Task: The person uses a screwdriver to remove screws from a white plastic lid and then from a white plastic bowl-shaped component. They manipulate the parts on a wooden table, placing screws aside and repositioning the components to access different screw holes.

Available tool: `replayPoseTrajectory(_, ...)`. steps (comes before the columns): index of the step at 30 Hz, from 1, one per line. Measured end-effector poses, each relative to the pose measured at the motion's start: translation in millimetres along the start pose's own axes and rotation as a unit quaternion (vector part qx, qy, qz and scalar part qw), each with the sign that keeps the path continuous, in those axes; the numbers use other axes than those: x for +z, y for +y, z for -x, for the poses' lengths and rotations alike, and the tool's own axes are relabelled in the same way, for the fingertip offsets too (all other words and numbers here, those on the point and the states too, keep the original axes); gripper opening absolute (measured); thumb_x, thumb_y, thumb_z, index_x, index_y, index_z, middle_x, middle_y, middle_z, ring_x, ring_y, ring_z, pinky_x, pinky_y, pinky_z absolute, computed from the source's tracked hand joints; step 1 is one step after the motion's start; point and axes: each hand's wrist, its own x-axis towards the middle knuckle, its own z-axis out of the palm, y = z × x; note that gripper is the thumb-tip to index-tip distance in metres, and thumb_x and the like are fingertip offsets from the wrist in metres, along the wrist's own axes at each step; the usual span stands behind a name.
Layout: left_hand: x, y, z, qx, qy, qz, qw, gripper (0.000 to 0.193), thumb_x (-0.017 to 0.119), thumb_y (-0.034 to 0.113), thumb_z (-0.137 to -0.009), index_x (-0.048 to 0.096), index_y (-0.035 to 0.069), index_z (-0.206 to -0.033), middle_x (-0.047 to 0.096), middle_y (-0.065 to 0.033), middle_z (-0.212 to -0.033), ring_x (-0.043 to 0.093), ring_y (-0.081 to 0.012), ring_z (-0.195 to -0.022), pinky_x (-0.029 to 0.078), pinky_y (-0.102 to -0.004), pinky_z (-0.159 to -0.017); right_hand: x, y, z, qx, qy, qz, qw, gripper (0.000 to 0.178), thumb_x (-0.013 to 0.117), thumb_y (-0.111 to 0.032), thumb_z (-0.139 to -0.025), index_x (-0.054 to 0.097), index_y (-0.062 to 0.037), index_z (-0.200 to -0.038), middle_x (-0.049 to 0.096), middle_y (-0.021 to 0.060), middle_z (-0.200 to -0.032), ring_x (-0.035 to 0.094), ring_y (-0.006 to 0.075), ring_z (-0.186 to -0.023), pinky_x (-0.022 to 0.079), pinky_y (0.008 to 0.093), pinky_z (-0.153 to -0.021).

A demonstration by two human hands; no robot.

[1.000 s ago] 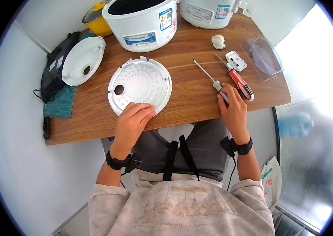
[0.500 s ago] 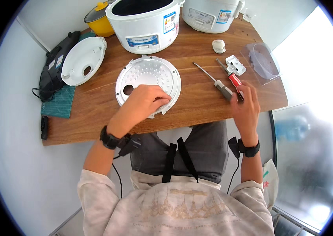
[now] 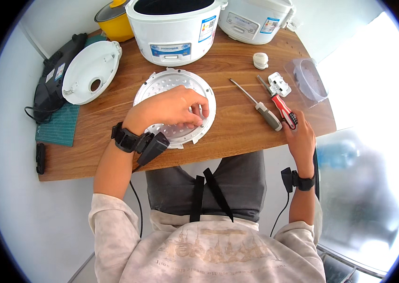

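The right hand [image 3: 301, 136] half-curls at the red-and-black-handled screwdriver [image 3: 280, 104]; whether it grips, I can't tell. The left hand [image 3: 173, 109] bunches its fingertips over the near right edge of the round, dimpled silver metal plate [image 3: 161, 85], any hold unclear. A grey-handled screwdriver [image 3: 268, 116] lies between them.

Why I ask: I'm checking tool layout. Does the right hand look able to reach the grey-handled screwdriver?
Probably yes. The grey-handled screwdriver lies with its handle end close to the right hand, and nothing covers it; the red-handled screwdriver lies alongside, not over it.
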Motion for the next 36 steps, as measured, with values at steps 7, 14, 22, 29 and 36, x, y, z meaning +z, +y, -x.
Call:
replayPoseTrajectory(7,5.5,-17.2,3.3,0.019,-0.018,0.060,0.998,0.013,0.070,0.014,-0.089,0.073,0.004,-0.097,0.072,-0.0057,-0.087,0.063,-0.0115,-0.065,0.052,-0.0256,-0.062,-11.6,-2.9,-2.4,0.028,0.071,-0.111,0.991,0.037,0.076,-0.011,-0.083,0.064,-0.0058,-0.118,0.071,0.0121,-0.098,0.070,0.0204,-0.089,0.055,0.0328,-0.075)
replayPoseTrajectory(14,13.8,-28.5,2.6,0.074,0.024,0.031,0.996,0.014,0.071,0.017,-0.087,0.075,0.007,-0.096,0.073,-0.0040,-0.087,0.065,-0.0124,-0.077,0.053,-0.0261,-0.074,-53.5,-40.4,-15.0,-0.003,0.169,-0.345,0.923,0.030,0.069,-0.006,-0.090,0.061,0.0038,-0.118,0.068,0.0120,-0.102,0.067,0.0140,-0.085,0.058,0.0255,-0.067)
replayPoseTrajectory(22,11.5,-31.5,1.0,0.065,0.009,0.057,0.996,0.017,0.071,0.017,-0.085,0.077,0.007,-0.097,0.074,-0.0048,-0.088,0.065,-0.0123,-0.076,0.053,-0.0267,-0.074,-71.1,-112.8,-17.5,-0.132,0.032,-0.455,0.880,0.034,0.071,-0.022,-0.091,0.057,0.0021,-0.110,0.072,0.0118,-0.092,0.068,0.0153,-0.079,0.055,0.0271,-0.070)
replayPoseTrajectory(29,17.0,-36.8,-0.8,0.097,0.030,0.060,0.993,0.016,0.071,0.016,-0.083,0.075,0.005,-0.095,0.073,-0.0033,-0.085,0.063,-0.0111,-0.075,0.052,-0.0258,-0.073,-56.6,-142.5,-22.0,-0.212,-0.050,-0.392,0.894,0.029,0.078,-0.012,-0.079,0.062,-0.0024,-0.102,0.072,0.0079,-0.085,0.071,0.0146,-0.079,0.055,0.0274,-0.073)
replayPoseTrajectory(36,16.5,-35.2,-0.8,0.095,0.030,0.060,0.993,0.016,0.072,0.015,-0.083,0.075,0.006,-0.096,0.072,-0.0024,-0.085,0.062,-0.0102,-0.075,0.051,-0.0251,-0.072,-49.9,-143.0,-23.9,-0.209,-0.051,-0.359,0.908,0.031,0.079,-0.014,-0.078,0.062,-0.0034,-0.101,0.072,0.0069,-0.082,0.072,0.0152,-0.075,0.056,0.0272,-0.070)
